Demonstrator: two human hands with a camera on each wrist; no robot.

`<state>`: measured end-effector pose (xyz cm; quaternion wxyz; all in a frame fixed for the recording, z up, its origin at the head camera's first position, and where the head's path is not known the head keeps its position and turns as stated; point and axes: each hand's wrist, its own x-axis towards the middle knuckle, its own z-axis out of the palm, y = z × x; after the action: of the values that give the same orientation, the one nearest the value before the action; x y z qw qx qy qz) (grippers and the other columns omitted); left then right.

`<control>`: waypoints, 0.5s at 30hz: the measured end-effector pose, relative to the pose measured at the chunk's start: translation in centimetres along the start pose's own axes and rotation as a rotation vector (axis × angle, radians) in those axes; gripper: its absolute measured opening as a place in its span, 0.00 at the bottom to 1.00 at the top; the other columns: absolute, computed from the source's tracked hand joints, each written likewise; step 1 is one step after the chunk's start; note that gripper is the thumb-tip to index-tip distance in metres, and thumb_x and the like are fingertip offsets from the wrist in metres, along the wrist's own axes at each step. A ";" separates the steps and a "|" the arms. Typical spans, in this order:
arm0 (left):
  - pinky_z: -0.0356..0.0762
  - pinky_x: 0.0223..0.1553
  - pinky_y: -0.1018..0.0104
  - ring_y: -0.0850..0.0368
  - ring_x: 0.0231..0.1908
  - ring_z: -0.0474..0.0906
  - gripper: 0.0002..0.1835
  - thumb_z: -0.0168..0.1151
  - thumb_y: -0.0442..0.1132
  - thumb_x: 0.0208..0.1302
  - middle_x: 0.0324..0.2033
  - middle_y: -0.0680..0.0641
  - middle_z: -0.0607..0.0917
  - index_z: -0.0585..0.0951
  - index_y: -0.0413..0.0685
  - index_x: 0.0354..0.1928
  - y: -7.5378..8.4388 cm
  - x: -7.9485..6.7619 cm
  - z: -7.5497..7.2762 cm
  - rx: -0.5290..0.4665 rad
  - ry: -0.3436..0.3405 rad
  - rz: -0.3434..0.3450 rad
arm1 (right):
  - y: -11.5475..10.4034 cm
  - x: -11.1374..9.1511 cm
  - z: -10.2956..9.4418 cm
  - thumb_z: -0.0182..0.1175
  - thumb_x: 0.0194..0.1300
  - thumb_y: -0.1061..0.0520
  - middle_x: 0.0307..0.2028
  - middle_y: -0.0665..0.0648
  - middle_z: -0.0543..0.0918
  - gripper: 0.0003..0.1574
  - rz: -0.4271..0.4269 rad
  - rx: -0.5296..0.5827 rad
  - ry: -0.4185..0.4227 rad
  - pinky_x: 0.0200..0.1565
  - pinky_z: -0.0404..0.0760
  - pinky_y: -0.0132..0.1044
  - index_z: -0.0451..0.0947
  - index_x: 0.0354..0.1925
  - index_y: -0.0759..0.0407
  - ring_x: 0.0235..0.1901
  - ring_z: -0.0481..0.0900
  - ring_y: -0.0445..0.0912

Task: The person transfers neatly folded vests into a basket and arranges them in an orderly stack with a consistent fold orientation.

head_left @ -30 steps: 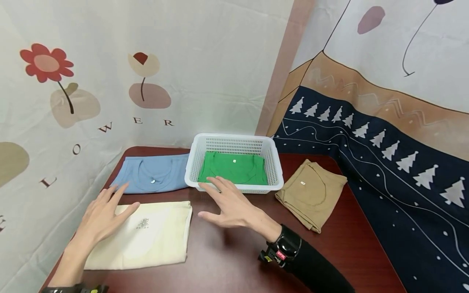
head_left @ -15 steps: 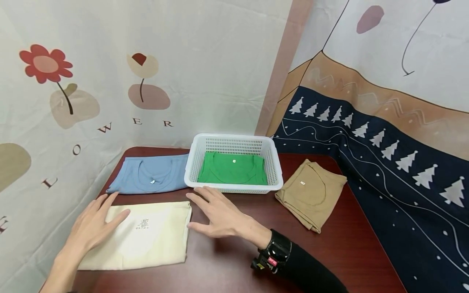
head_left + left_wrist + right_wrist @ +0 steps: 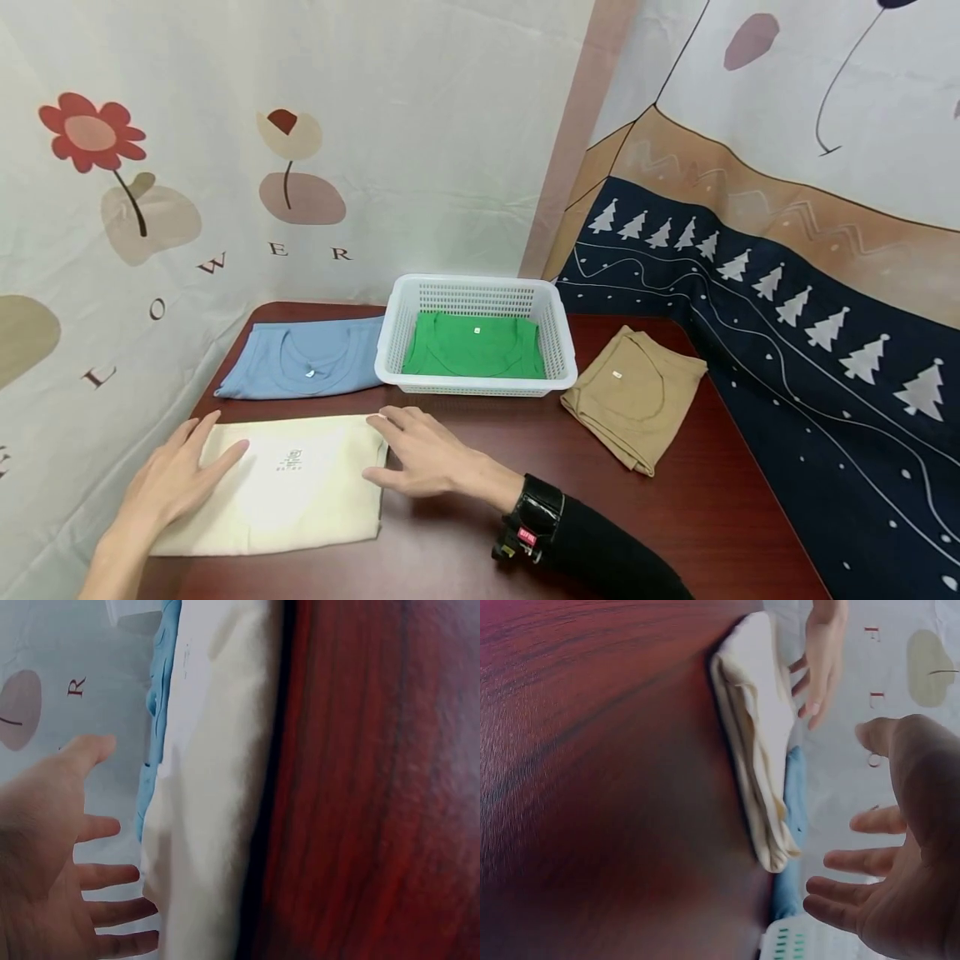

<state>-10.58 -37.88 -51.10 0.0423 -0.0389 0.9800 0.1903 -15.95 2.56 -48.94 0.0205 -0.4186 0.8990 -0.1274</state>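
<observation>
A folded cream shirt (image 3: 300,492) with a small printed neck label lies flat at the table's front left. My left hand (image 3: 168,483) is over its left side, fingers spread and thumb apart; in the left wrist view the fingertips come close to the cloth's edge, and I cannot tell whether they touch. At the opposite edge is my right hand (image 3: 423,458), its fingers straight and its thumb near the shirt's right side. The right wrist view shows the shirt's layered folds (image 3: 754,750) with a gap before that hand. Neither hand holds anything.
Behind the cream shirt lies a folded blue shirt (image 3: 300,358). A white plastic basket (image 3: 562,333) at the back middle contains a folded green shirt (image 3: 472,346). To the right sits a folded tan shirt (image 3: 633,400). Printed curtains (image 3: 442,150) stand around the dark red table (image 3: 525,433).
Both hands have come down and toward the cream shirt. My right hand has moved left from in front of the basket to the shirt's right edge. The shirts and basket stay put.
</observation>
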 end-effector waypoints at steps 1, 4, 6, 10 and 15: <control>0.67 0.61 0.12 0.06 0.67 0.65 0.54 0.49 0.72 0.85 0.78 0.14 0.59 0.53 0.35 0.89 -0.2 0.0 0.0 0.004 -0.010 -0.005 | -0.1 0.1 0.2 0.60 0.82 0.29 0.79 0.60 0.77 0.48 0.007 -0.007 0.004 0.78 0.78 0.44 0.68 0.85 0.54 0.75 0.79 0.53; 0.68 0.61 0.13 0.05 0.66 0.66 0.55 0.48 0.71 0.86 0.75 0.12 0.62 0.54 0.27 0.87 -0.5 0.0 0.0 0.019 -0.027 -0.017 | -0.4 0.6 1.0 0.61 0.81 0.31 0.73 0.58 0.82 0.45 0.035 -0.029 0.034 0.70 0.83 0.40 0.72 0.81 0.57 0.66 0.83 0.51; 0.69 0.62 0.13 0.05 0.66 0.66 0.55 0.48 0.71 0.86 0.73 0.11 0.63 0.55 0.23 0.85 -0.6 0.0 0.1 0.024 -0.026 -0.024 | -0.6 0.9 1.5 0.63 0.81 0.32 0.68 0.58 0.85 0.42 0.069 -0.033 0.066 0.63 0.85 0.39 0.76 0.76 0.58 0.59 0.84 0.50; 0.69 0.63 0.14 0.05 0.65 0.66 0.56 0.49 0.69 0.87 0.70 0.08 0.65 0.57 0.15 0.81 -0.9 0.0 0.4 0.023 -0.012 -0.038 | -1.0 1.5 2.8 0.66 0.79 0.34 0.54 0.57 0.88 0.35 0.152 -0.038 0.133 0.53 0.85 0.38 0.83 0.64 0.62 0.48 0.82 0.48; 0.71 0.62 0.16 0.05 0.61 0.68 0.54 0.50 0.64 0.87 0.63 0.05 0.67 0.60 0.07 0.74 -0.8 -0.1 0.7 0.020 -0.004 -0.078 | -1.3 2.2 3.8 0.67 0.77 0.34 0.39 0.54 0.81 0.34 0.261 -0.032 0.164 0.42 0.81 0.36 0.86 0.52 0.64 0.37 0.76 0.46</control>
<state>-10.33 -38.33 -52.07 0.0520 -0.0761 0.9796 0.1787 -15.87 -0.69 -52.19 -0.0431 -0.2868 0.9463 -0.1431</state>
